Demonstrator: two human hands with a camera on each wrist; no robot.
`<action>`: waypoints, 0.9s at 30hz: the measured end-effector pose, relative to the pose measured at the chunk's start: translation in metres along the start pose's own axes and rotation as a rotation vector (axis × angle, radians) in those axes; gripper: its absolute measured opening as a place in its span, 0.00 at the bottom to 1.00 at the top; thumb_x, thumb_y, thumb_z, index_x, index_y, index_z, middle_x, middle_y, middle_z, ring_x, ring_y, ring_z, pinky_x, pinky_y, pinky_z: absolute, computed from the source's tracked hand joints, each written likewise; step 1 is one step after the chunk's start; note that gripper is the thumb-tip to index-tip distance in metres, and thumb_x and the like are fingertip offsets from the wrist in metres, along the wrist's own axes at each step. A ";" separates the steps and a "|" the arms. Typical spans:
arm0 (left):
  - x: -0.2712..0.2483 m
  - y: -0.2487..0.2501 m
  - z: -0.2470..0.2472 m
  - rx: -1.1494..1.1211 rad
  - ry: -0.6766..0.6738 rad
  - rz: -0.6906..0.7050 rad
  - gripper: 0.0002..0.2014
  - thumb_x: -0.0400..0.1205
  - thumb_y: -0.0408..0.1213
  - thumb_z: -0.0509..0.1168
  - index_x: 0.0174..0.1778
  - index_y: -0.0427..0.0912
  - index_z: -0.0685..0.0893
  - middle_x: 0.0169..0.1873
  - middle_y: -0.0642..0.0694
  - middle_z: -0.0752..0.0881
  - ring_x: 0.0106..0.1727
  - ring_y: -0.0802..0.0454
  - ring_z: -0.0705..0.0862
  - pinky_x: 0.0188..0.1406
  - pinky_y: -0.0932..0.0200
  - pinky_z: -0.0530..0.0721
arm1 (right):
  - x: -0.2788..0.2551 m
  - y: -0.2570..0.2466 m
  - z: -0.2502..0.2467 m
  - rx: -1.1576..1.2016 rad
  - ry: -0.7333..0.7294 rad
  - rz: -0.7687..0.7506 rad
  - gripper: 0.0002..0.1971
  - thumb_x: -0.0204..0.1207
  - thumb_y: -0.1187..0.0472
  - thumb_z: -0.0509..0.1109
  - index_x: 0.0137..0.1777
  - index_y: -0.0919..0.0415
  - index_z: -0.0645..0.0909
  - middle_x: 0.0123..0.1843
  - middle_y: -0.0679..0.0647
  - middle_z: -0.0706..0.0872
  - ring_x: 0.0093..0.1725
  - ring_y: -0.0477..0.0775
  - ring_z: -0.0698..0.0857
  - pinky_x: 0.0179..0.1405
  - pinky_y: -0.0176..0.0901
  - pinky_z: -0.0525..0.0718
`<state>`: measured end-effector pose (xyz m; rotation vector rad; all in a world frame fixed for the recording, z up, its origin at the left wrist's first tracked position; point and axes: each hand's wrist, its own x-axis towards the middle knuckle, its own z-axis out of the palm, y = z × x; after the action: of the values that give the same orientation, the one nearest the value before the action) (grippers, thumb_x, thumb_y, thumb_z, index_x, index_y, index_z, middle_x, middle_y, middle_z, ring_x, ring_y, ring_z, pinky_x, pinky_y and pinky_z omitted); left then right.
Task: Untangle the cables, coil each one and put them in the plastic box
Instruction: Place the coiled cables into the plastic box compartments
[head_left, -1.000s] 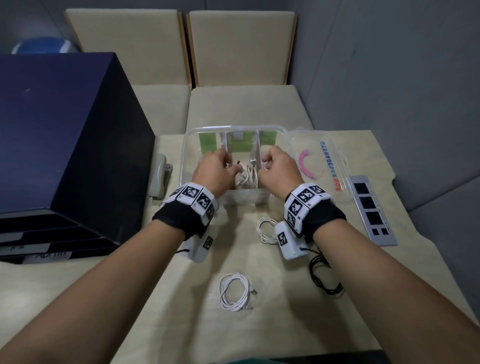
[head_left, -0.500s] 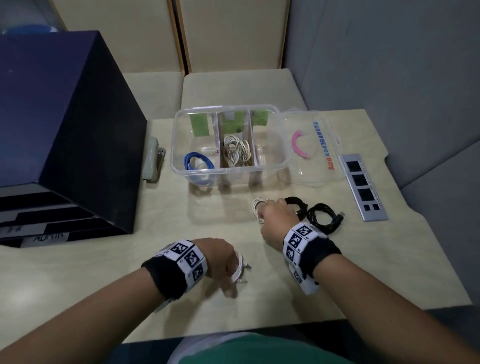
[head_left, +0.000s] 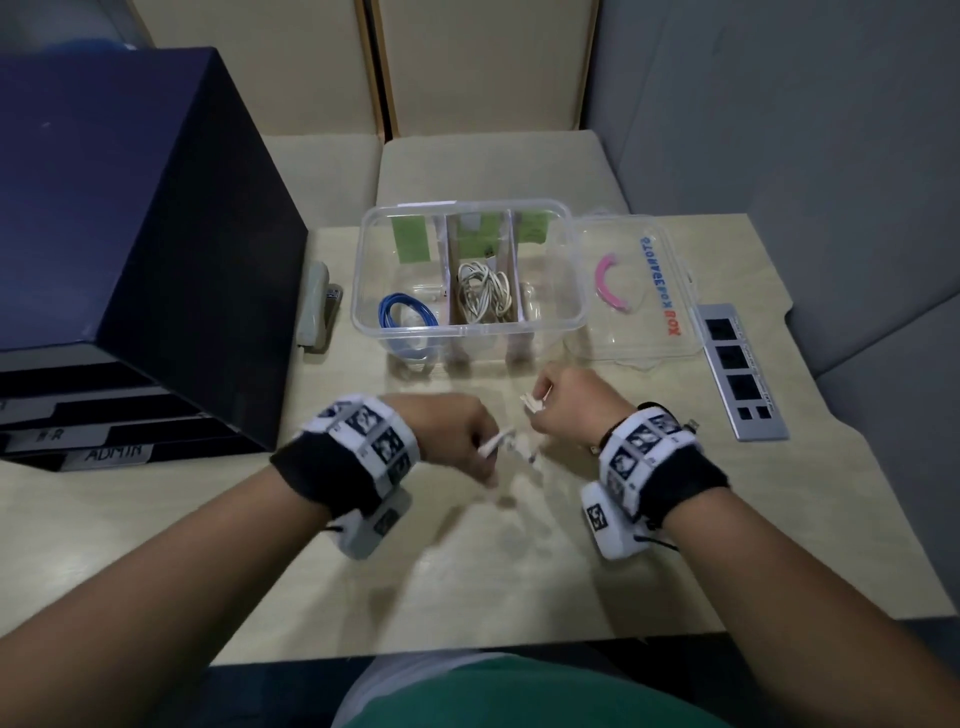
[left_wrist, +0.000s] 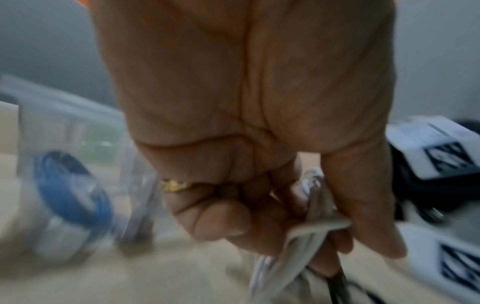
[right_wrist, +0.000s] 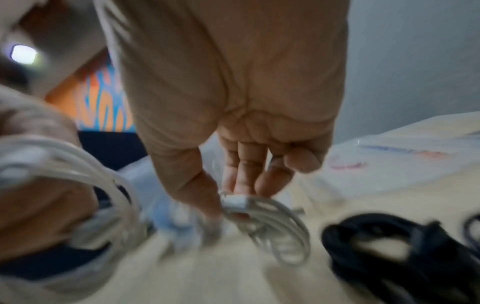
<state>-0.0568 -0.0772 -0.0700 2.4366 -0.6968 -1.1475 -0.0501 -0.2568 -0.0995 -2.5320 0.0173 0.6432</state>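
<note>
A clear plastic box (head_left: 566, 317) stands open at the table's far side. Its left compartment holds a blue cable coil (head_left: 405, 314), the middle one a white coil (head_left: 483, 293). In front of the box, my left hand (head_left: 457, 434) grips a white coiled cable (left_wrist: 306, 234), and my right hand (head_left: 566, 402) pinches another white coiled cable (right_wrist: 270, 222) between thumb and fingers. Both hands are held just above the table, close together. A black cable (right_wrist: 384, 253) lies on the table to the right, mostly hidden behind my right wrist in the head view.
The box's clear lid (head_left: 634, 291) with a pink handle lies open to the right. A grey power strip (head_left: 740, 371) sits at the table's right edge, a stapler (head_left: 317, 306) left of the box, and a dark blue cabinet (head_left: 130, 234) at the far left.
Both hands left the box, dropped to the table and each picked up a white coil. They have now lifted the coils and drawn together in front of the box.
</note>
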 end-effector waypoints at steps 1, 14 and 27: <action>-0.004 0.001 -0.016 -0.050 0.062 0.011 0.11 0.71 0.48 0.75 0.36 0.45 0.84 0.30 0.46 0.84 0.31 0.54 0.77 0.37 0.57 0.78 | -0.003 -0.003 -0.014 0.100 0.012 -0.003 0.10 0.67 0.62 0.74 0.47 0.53 0.79 0.43 0.52 0.84 0.41 0.52 0.84 0.39 0.40 0.79; 0.038 0.002 -0.099 -0.286 0.814 -0.347 0.16 0.79 0.44 0.68 0.56 0.37 0.77 0.48 0.41 0.85 0.49 0.44 0.83 0.41 0.58 0.74 | 0.039 -0.068 -0.071 0.535 0.365 -0.086 0.12 0.58 0.57 0.73 0.41 0.51 0.76 0.42 0.53 0.88 0.44 0.56 0.87 0.46 0.53 0.88; 0.044 0.011 -0.071 -0.081 0.822 -0.036 0.04 0.81 0.39 0.64 0.42 0.45 0.82 0.36 0.50 0.83 0.38 0.52 0.80 0.39 0.61 0.73 | 0.039 -0.022 -0.058 0.463 0.484 -0.119 0.01 0.72 0.62 0.74 0.40 0.56 0.86 0.32 0.43 0.83 0.33 0.40 0.80 0.36 0.27 0.77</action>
<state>0.0200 -0.1040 -0.0486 2.5318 -0.3284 -0.1076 0.0131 -0.2624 -0.0630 -2.1540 0.1653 -0.0361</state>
